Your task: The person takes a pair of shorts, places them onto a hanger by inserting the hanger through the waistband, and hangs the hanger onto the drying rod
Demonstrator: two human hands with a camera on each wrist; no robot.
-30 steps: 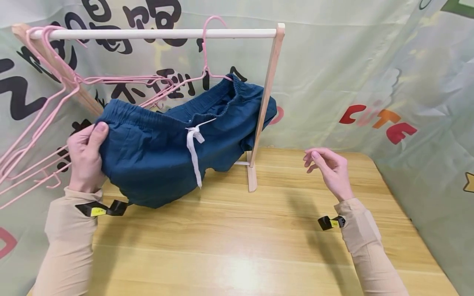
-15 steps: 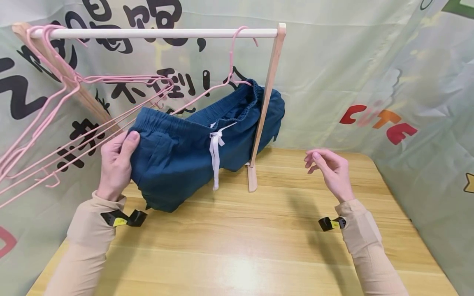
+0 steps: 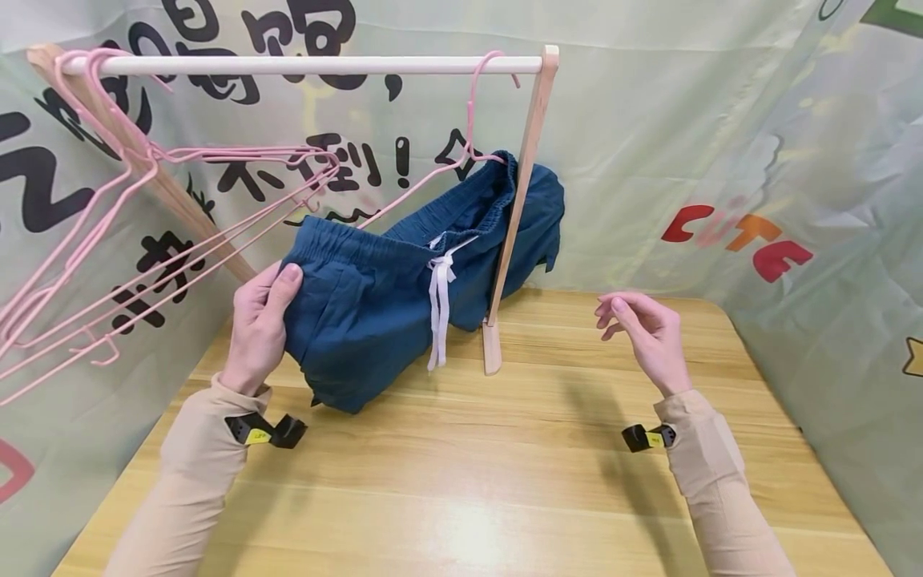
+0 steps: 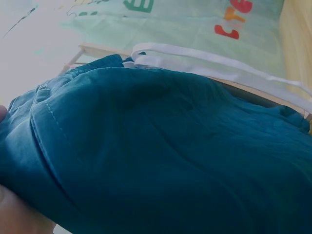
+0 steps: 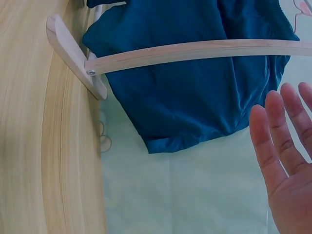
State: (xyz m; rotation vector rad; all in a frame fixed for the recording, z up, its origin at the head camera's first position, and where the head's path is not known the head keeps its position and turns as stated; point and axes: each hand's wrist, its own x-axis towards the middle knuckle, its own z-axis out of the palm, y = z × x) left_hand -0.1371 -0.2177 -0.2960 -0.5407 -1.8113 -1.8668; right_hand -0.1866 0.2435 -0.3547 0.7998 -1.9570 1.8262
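Dark blue shorts (image 3: 360, 312) with an elastic waistband and a tied white drawstring (image 3: 440, 300) hang from a pink hanger (image 3: 470, 120) near the right end of the rack's rail. My left hand (image 3: 261, 320) pinches the waistband's left corner, thumb on the outside. In the left wrist view the fabric (image 4: 161, 146) fills most of the picture, with only bits of that hand at the left edge. Beyond the rack's right post, my right hand (image 3: 645, 332) is held in the air, fingers relaxed and holding nothing. The right wrist view shows its fingers (image 5: 275, 126) extended beside the shorts.
The rack has a white rail (image 3: 303, 66) and a wooden right post (image 3: 521, 192), which crosses in front of the shorts. More pink hangers (image 3: 137, 152) hang at the rail's left end. Below is a wooden table (image 3: 461, 465), with a printed cloth (image 3: 649, 120) behind.
My left hand has moved right with the shorts. Their hanger has slid along the rail to near the right post, and part of the shorts now extends past it. My right hand has barely moved.
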